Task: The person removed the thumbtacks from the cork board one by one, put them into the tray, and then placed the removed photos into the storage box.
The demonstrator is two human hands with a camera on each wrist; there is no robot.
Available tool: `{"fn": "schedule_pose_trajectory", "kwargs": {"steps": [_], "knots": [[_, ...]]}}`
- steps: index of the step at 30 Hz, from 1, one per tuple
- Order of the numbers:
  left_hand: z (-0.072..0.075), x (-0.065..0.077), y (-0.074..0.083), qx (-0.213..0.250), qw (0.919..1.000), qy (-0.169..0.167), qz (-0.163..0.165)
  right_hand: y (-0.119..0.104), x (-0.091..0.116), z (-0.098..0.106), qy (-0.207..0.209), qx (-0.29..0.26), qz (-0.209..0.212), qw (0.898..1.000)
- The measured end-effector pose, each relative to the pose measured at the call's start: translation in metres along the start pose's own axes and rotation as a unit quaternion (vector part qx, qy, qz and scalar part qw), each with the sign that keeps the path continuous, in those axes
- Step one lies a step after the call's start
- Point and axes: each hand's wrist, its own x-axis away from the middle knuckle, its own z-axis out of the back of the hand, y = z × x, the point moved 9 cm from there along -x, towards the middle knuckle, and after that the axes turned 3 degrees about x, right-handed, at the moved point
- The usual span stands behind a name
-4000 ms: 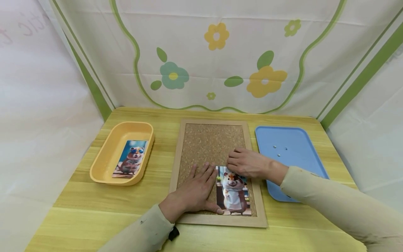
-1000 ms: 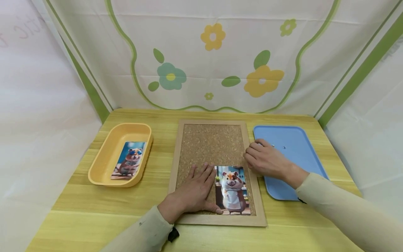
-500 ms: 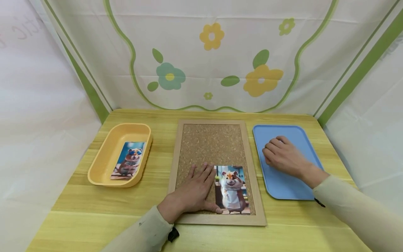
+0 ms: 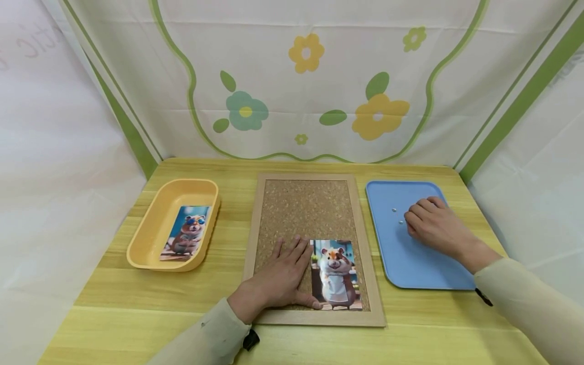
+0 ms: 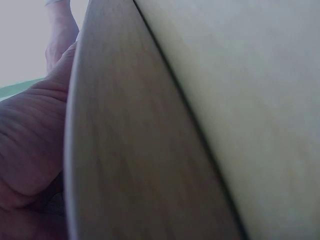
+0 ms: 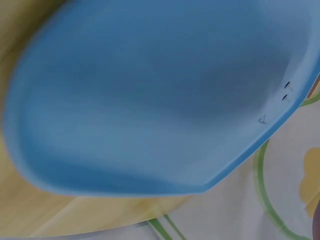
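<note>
My left hand lies flat with fingers spread on the cork board. Its thumb rests at the lower left corner of a photo of a hamster in a white apron. Over the blue tray is my right hand, its fingers curled and its thumb hidden from the head view. Two small metal thumbtacks show beside its knuckles. In the right wrist view three thumbtacks lie on the tray.
An orange tray stands at the left, holding another hamster photo, this one with sunglasses. The wooden table ends at a white flowered curtain behind; white cloth also hangs on both sides.
My right hand has left the upper right corner of the apron photo and moved right, across the frame edge, over the blue tray. The left hand has stayed in place.
</note>
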Motion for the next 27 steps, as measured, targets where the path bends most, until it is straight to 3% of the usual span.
{"fn": "schedule_pose_trajectory", "kwargs": {"steps": [13, 27], "knots": [[0.0, 0.0, 0.0, 0.0, 1.0, -0.002, 0.003, 0.02, 0.027, -0.003, -0.016, 0.012, -0.024, 1.0], [-0.001, -0.001, -0.001, 0.002, 1.0, 0.002, 0.002, 0.025, 0.032, -0.001, -0.014, 0.009, -0.037, 0.999]]}}
